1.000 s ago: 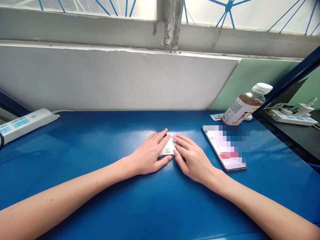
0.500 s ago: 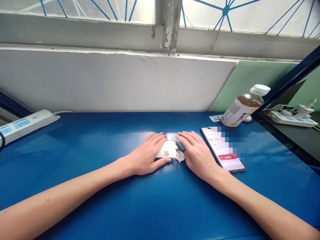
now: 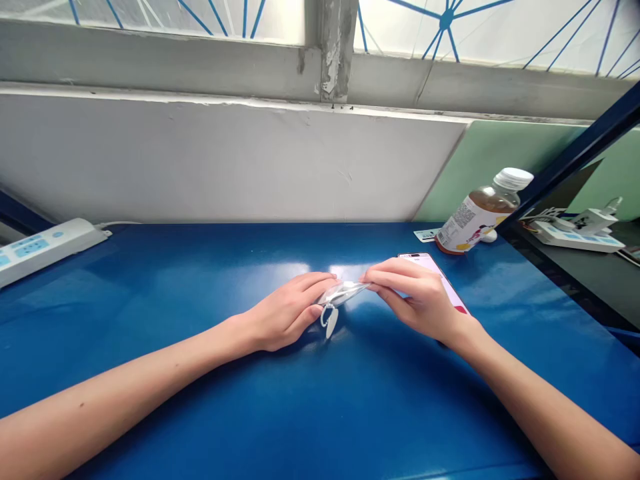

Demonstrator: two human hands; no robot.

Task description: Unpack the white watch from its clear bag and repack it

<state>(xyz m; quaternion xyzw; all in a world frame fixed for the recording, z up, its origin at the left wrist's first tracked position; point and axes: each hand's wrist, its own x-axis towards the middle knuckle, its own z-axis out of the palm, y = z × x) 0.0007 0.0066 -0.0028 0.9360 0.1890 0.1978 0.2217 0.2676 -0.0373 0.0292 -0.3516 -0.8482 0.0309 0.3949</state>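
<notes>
A clear, shiny plastic packet [image 3: 347,289] hangs between my hands just over the blue table [image 3: 300,413]. A small white oval tag [image 3: 331,323] dangles from its near side on a white beaded loop [image 3: 324,313]. My left hand [image 3: 290,310] grips the packet's left end, fingers on top and thumb at the near side. My right hand [image 3: 417,293] pinches the right edge between thumb and fingertips, tilting that side up. What lies inside the packet I cannot make out. Behind my right hand, a phone [image 3: 453,290] is partly covered.
A bottle of brown drink [image 3: 480,212] stands at the back right beside a small card [image 3: 425,235] and a small white object [image 3: 490,237]. A white power strip [image 3: 53,245] sits at the left edge, another power strip [image 3: 575,235] at the far right. A wall [image 3: 225,160] closes off the back.
The packet, flat with a printed code facing up before, is now tilted with its right edge raised. My right hand has closed on that edge and covers more of the phone. The tag now hangs down.
</notes>
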